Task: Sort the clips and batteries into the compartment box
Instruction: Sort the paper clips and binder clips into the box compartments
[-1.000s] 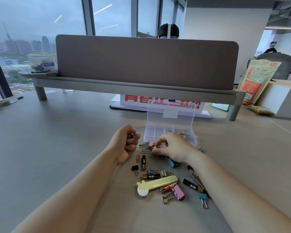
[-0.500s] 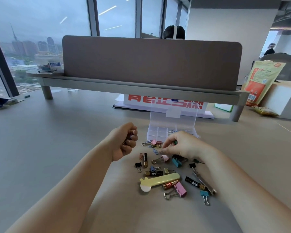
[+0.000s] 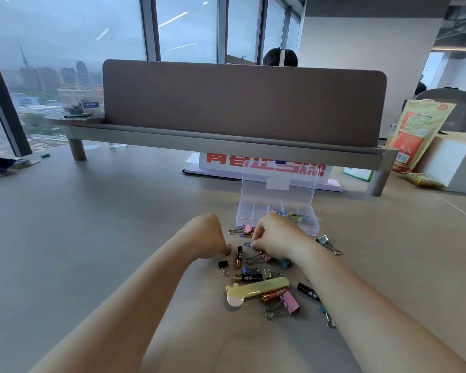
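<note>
A clear compartment box (image 3: 253,214) stands open with its lid upright, and coloured paper clips (image 3: 293,214) lie in a right-hand cell. In front of it are scattered binder clips and batteries. My left hand (image 3: 209,236) is knuckles-up on the table, its curled fingertips pinching a small red paper clip (image 3: 229,245). My right hand (image 3: 276,236) pinches a blue paper clip (image 3: 249,244) beside a pink binder clip (image 3: 262,257). A black-gold battery (image 3: 238,256) lies between the hands. Another battery (image 3: 248,277) and a red battery (image 3: 271,295) lie nearer me.
A yellow giraffe-shaped case (image 3: 258,288) lies among the clips. A black binder clip (image 3: 223,265), a teal one (image 3: 328,244) and a large pink one (image 3: 291,305) lie around. A desk divider (image 3: 242,103) and a red-lettered sign (image 3: 226,160) stand behind the box.
My left hand came down from a raised fist to the table at the red paper clip. My right hand shifted slightly nearer me onto the blue paper clip.
</note>
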### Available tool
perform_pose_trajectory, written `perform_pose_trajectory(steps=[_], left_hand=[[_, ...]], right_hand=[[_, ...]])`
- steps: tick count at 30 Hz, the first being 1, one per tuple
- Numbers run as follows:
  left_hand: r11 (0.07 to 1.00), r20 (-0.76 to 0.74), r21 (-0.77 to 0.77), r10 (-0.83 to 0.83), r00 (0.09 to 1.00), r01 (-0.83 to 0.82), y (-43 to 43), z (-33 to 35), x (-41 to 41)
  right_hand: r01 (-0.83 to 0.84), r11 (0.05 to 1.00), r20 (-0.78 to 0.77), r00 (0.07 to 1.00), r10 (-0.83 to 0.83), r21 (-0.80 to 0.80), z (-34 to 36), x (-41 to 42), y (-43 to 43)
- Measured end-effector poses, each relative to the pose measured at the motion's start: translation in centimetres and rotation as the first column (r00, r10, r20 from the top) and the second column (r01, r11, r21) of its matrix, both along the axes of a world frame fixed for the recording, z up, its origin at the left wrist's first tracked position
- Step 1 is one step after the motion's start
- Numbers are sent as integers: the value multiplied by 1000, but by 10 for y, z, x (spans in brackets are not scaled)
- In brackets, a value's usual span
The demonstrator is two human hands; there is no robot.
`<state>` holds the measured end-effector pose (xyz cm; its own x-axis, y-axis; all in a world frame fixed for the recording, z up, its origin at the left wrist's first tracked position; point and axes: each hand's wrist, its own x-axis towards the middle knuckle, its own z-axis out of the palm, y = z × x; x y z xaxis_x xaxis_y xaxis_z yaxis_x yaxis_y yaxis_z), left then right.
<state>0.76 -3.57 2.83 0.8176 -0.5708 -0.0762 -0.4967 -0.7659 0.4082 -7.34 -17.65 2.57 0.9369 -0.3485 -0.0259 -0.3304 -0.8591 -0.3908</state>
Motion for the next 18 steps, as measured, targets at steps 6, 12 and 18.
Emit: perform_pose_trajectory(steps=[6,12,18], left_hand=[[999,28,-39,6,1000,-5,-5,-9,4],[998,-31,-70,2,1000,-4,-6,-9,3],[928,-481,-327,-1,877,-178,-3,2,0]], right_hand=[[-40,999,-41,998,42,36,3,-1,1],[-8,977,25,1000,3,212,4,-2,0],[-45,143,85,954,-289,989,18,-6,-17]])
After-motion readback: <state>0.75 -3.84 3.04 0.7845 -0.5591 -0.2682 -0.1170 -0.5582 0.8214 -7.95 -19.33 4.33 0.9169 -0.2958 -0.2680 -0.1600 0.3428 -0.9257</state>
